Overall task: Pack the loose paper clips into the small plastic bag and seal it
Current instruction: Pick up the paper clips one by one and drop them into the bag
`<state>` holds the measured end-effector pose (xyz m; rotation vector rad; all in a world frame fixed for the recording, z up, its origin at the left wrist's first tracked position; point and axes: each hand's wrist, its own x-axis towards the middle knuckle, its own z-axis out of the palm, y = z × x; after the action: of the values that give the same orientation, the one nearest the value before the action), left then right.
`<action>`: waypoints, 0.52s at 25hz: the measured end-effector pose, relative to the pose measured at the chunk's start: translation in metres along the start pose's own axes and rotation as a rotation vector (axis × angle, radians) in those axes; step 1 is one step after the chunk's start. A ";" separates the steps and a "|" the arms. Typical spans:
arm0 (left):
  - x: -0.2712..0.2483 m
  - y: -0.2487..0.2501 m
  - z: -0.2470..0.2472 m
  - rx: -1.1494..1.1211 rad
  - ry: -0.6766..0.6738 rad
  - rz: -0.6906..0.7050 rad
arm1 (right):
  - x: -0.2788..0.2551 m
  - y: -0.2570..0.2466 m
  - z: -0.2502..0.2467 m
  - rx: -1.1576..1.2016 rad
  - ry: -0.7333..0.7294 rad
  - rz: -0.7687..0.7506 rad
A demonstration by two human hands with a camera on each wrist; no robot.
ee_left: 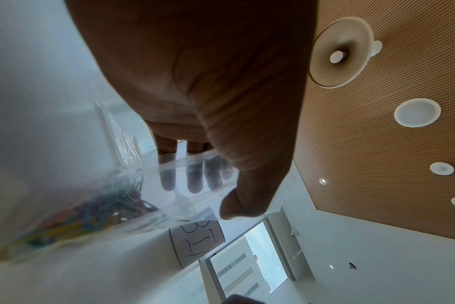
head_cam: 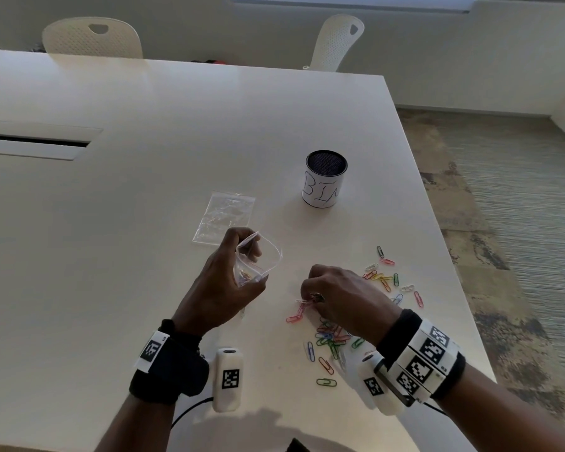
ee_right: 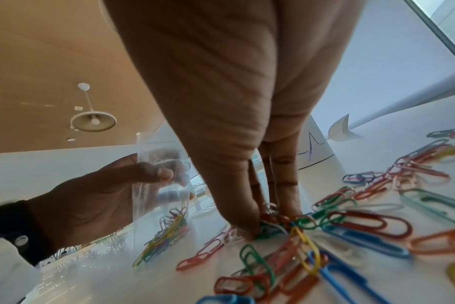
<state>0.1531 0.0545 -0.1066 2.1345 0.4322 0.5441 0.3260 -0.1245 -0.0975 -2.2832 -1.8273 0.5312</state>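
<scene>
My left hand (head_cam: 238, 265) grips a small clear plastic bag (head_cam: 263, 256) just above the white table, thumb on one wall and fingers behind, so its mouth gapes toward the right. Several coloured paper clips (ee_left: 91, 211) lie in the bag's bottom (ee_right: 166, 228). To its right, my right hand (head_cam: 327, 291) reaches down into the loose paper clips (head_cam: 330, 337). Its thumb and fingertips (ee_right: 249, 226) pinch a few clips (ee_right: 270, 221) against the table. More clips (head_cam: 385, 278) are scattered beyond that hand.
A stack of spare clear bags (head_cam: 224, 216) lies flat behind the left hand. A black mesh cup (head_cam: 325, 179) with a paper label reading BIN stands farther back right. The table's right edge (head_cam: 450, 288) runs close to the clips. Two white chairs stand at the far side.
</scene>
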 end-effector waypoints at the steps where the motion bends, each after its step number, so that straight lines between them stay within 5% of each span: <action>1: 0.000 0.000 0.000 0.000 0.000 0.000 | 0.000 -0.001 0.000 -0.013 0.015 -0.008; 7: 0.001 -0.001 -0.002 -0.004 -0.001 -0.011 | 0.003 0.005 -0.003 -0.031 0.089 -0.029; 13: 0.002 -0.003 -0.002 0.000 -0.007 -0.005 | 0.005 0.026 -0.014 0.270 0.184 0.164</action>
<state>0.1532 0.0581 -0.1073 2.1340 0.4334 0.5340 0.3563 -0.1242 -0.0944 -2.2252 -1.4002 0.5347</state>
